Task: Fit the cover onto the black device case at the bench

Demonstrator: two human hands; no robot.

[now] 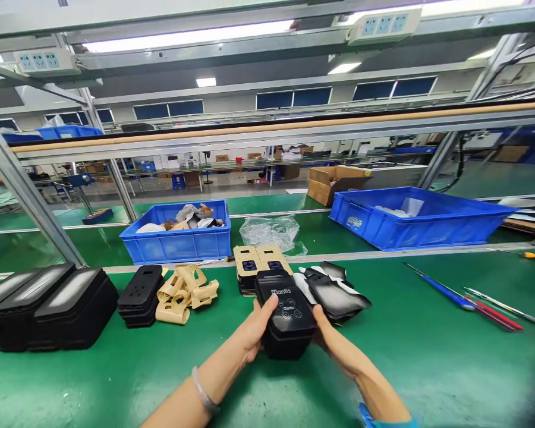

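Observation:
Both hands grip a stack of black panels (289,330) in the middle of the bench; the top one is glossy and printed "Mantis". My left hand (256,327) is closed on its left side, with the thumb on the top face. Along the right edge my right hand (323,327) holds it, its fingers partly hidden. Just behind the stack are beige plates (258,255) with dark round parts, piled up. Crumpled black-and-white film sheets (334,294) lie beside my right hand. To the left are beige curved plastic pieces (187,291) and a pile of black plates with holes (140,294).
Large stacks of black panels (71,303) stand at the far left. Behind are a filled blue bin (182,244), clear plastic bag (271,232) and another blue bin (410,229). A blue-handled tool (446,291) and red-handled tweezers (499,315) lie right. A metal post (31,190) rises left.

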